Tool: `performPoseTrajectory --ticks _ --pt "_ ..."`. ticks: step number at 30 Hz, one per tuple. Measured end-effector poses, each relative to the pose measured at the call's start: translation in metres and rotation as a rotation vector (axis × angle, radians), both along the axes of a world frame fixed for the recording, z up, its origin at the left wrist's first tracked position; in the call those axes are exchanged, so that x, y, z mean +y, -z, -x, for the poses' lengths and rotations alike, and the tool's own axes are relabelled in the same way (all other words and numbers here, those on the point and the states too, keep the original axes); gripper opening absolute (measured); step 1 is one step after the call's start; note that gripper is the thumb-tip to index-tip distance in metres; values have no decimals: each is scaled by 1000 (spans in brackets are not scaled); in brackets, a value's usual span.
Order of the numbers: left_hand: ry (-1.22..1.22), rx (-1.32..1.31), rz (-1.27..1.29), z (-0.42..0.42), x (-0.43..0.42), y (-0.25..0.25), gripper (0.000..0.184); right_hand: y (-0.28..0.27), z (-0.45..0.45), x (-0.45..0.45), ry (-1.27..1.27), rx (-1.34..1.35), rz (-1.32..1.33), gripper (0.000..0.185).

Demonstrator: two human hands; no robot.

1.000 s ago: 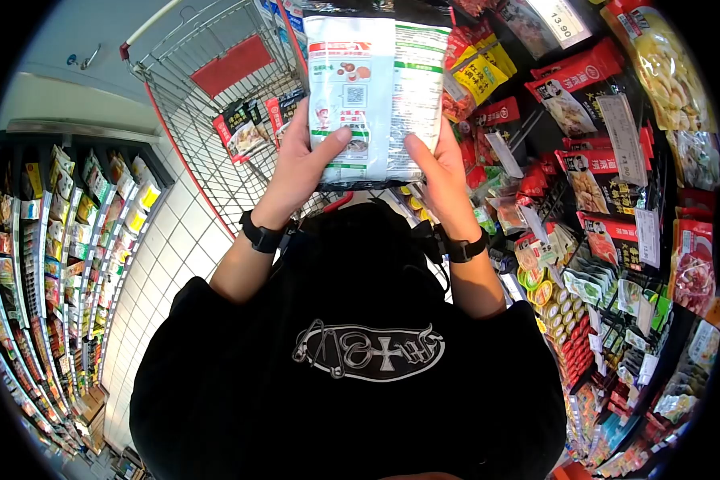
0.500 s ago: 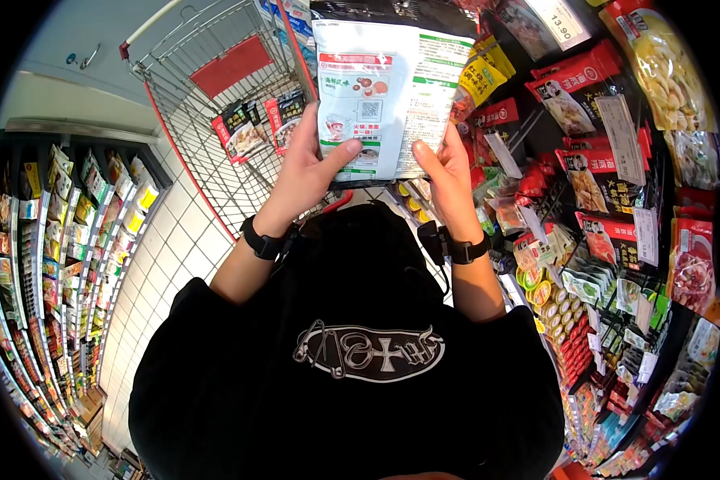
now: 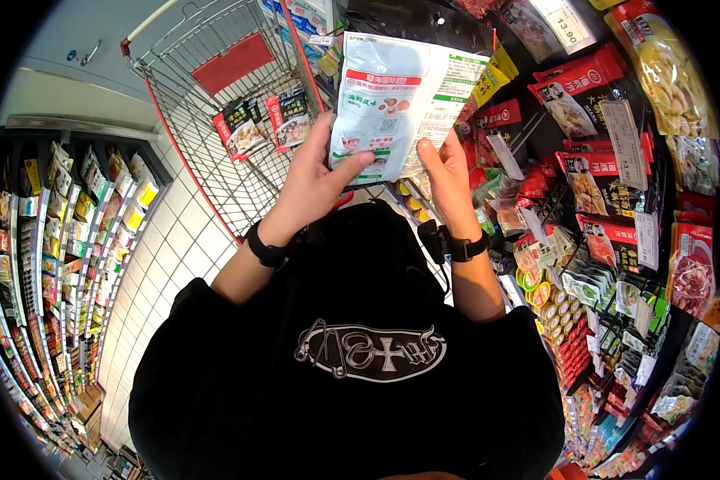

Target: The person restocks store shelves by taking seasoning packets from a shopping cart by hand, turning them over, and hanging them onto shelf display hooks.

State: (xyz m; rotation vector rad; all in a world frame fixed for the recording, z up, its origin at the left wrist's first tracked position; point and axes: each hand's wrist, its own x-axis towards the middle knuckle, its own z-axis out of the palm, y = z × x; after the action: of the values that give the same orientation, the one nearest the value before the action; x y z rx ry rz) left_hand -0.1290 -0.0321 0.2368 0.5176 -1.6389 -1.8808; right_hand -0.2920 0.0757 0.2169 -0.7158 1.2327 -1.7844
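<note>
A food packet (image 3: 400, 104) is held up in front of me, its white printed back facing me and its black end at the top. My left hand (image 3: 316, 172) grips the lower left edge, thumb across the front. At the lower right edge, my right hand (image 3: 446, 172) holds it the same way; the fingers behind the packet are hidden. Left of the packet is a shopping cart (image 3: 236, 68) with a red panel. Two black-and-red food packets lie in it, one on the left (image 3: 242, 128) and one on the right (image 3: 289, 118).
Close on my right, a shelf display carries hanging black-and-red packets (image 3: 584, 104), price tags (image 3: 566, 24) and yellow-capped cups (image 3: 534, 286). Shelves of packaged goods (image 3: 64, 264) stand along the left. White floor tiles (image 3: 156, 272) lie between.
The packet has tilted and shifted slightly to the right, its upper end leaning rightward. Both hands keep their hold, and my left hand has moved a little right with it.
</note>
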Motion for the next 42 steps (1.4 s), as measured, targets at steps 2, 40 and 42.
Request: performPoseTrajectory --ticks 2,40,42 --pt "-32 -19 36 1 2 0 40 1 1 0 -1 15 -8 41" --pt "-81 -370 693 11 21 0 48 12 -7 1 -220 175 -72 102" --pt "-71 -320 768 16 22 1 52 5 -9 2 -223 244 -146 103"
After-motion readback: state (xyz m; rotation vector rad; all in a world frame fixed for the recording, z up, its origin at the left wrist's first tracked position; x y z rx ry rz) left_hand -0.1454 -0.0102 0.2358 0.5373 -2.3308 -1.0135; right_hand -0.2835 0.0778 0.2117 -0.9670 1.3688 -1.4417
